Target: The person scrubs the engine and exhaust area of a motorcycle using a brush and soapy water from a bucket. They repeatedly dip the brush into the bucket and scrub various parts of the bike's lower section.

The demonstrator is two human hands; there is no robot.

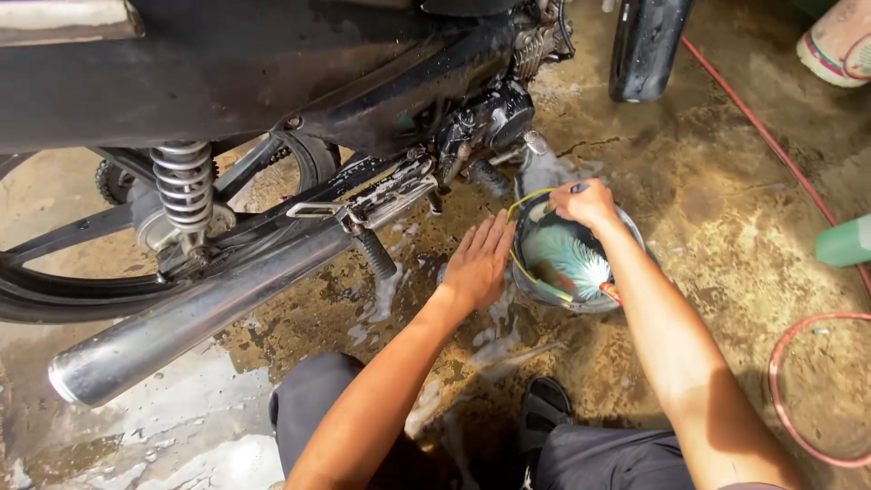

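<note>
At the bottom edge, closest to the camera, are the person's knees in dark trousers (313,408) and a black sandal (543,408) on the wet concrete floor (726,209). Both bare forearms go up from here to a small bucket (626,238).

On the far left, the chrome exhaust pipe (181,322) of a black motorcycle (227,63) points to the lower left corner. Above it there is a spring shock absorber (184,186) and the rear wheel (54,295). A metal footrest (390,195) stands out toward the person, and soapy foam lies on the floor under it.

The left hand (476,263) is flat with the fingers straight, its grip open and holding nothing; it rests just beside the left rim of the bucket, and I cannot tell if it touches the rim. The bucket is in the middle, just below the engine (494,118), with water and something blue-green inside. The right hand (588,201) is at the upper rim, its grip closed on a thin yellow-green handle (522,207) that curves along the rim.

To the right the floor has more open room. A black front tyre (646,45) stands at the top edge. A red hose (798,177) runs diagonally and makes a loop at the right edge. A white sack with a coloured stripe (839,41) is in the top right corner, and a green container (846,243) is cut by the right edge.
</note>
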